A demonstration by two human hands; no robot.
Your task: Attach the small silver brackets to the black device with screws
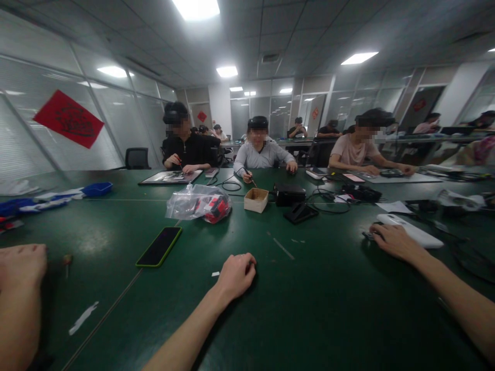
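My left hand (236,275) rests on the green table (309,309) near the middle, its fingers curled under; whatever may be inside them is hidden. Beside it lies a small white scrap (215,274). Further right, my right hand (390,239) has its fingers closed on a small dark metallic object (367,236) at the tabletop. A white device (419,234) lies just behind that hand. To the left of my left hand is a phone with a green edge (159,247).
Another person's hand (23,263) is at the left edge. A plastic bag with red items (201,203), a small open box (256,200), a black box (289,194) and cables (328,196) lie further back. Several people sit across the table.
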